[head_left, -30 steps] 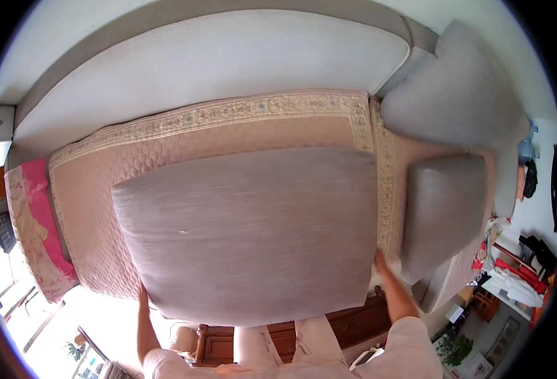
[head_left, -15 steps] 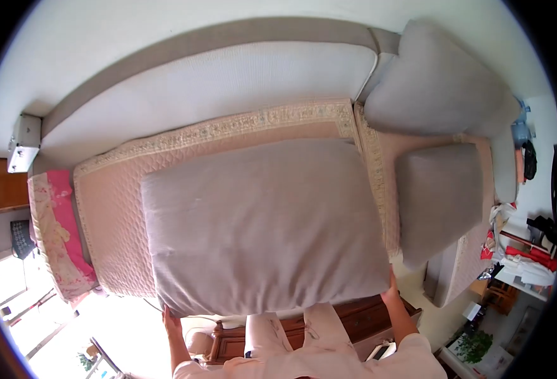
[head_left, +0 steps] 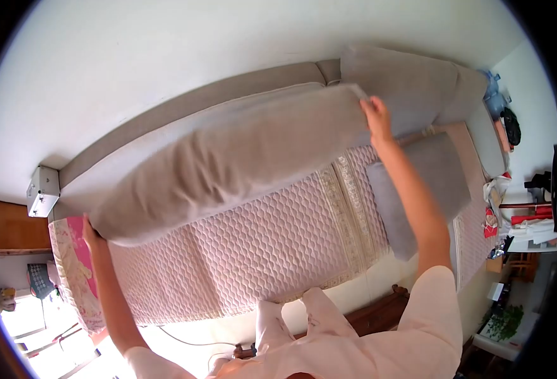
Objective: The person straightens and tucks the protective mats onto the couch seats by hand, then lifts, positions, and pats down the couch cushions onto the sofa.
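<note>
A large grey cushion is tilted up against the sofa's backrest, above the pink quilted cover. My left hand grips its lower left end, close to the pink floral cloth on the armrest. At the cushion's upper right corner, my right hand has its fingers closed on the edge. Right of the seat, a smaller grey cushion lies partly behind my right forearm. Another big grey cushion leans in the back right corner.
A silver case stands beyond the sofa's left end. Dark wooden furniture is near my legs. At the right are a white table with red items, a black bag, a blue bottle and a green plant.
The large cushion has moved from low over the seat, up and away to the backrest, both hands holding it. More of the quilted cover now shows. The view has shifted.
</note>
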Demonstrator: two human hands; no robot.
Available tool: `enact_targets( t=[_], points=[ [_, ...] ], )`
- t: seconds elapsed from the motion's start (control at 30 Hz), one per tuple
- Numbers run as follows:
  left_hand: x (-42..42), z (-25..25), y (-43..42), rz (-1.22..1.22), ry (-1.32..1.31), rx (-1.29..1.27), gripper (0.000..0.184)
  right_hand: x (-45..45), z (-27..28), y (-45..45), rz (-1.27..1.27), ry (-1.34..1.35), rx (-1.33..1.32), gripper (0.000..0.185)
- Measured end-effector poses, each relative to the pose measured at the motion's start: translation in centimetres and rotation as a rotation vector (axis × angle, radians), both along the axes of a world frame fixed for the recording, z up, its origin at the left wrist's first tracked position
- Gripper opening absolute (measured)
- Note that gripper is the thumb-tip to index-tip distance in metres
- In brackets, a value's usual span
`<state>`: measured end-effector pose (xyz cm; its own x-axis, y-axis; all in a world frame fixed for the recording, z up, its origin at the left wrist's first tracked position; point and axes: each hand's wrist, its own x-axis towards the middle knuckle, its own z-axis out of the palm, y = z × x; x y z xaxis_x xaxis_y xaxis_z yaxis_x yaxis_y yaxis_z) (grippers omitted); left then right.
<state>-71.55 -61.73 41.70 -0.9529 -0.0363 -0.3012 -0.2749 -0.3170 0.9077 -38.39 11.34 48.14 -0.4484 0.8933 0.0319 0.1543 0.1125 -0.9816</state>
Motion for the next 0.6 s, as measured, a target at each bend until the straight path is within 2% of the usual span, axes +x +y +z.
enact_targets(
  t=[0.03,0.1,0.2,0.3,0.33,0.37,0.43,0.5,0.6],
  points=[
    [-3.3,0.2,0.3,-0.038,-0.010,0.019,0.035,-1.5,1.4,1.8,0.013,0.009,0.038,0.016],
    [-7.5,3.7,3.0,-0.100,-0.181,-0.018,0.034,-3.8,4.4,4.7,0.005,0.001,0.062,0.015],
    [-14.1,3.7,7.0,-0.144,-0.174,-0.173,0.035,-7.2,6.4,10.5,0.040,-0.065,0.041,0.015],
    [-15.0,0.6,14.5,-0.223,0.085,-0.178,0.036,-10.1,2.3,14.9,-0.014,0.024,0.016,0.027],
    [-12.1,-0.6,17.7,-0.154,0.156,-0.294,0.042,-10.4,0.5,15.6,0.039,-0.072,0.007,0.046],
    [-9.0,-1.7,21.0,-0.079,0.216,-0.416,0.048,-10.6,-1.7,15.9,0.060,-0.180,0.115,0.049],
    [-9.2,-9.4,22.6,-0.078,0.635,-0.882,0.068,-10.6,-6.4,15.5,0.106,-0.396,0.314,0.056],
    [-2.6,-9.2,27.6,-0.062,0.763,-1.121,0.081,-10.9,-10.4,15.4,0.074,-0.369,0.214,0.063],
    [-1.7,-8.3,30.4,-0.044,0.764,-1.053,0.082,-10.5,-12.5,15.3,0.115,-0.321,0.135,0.065]
  ],
)
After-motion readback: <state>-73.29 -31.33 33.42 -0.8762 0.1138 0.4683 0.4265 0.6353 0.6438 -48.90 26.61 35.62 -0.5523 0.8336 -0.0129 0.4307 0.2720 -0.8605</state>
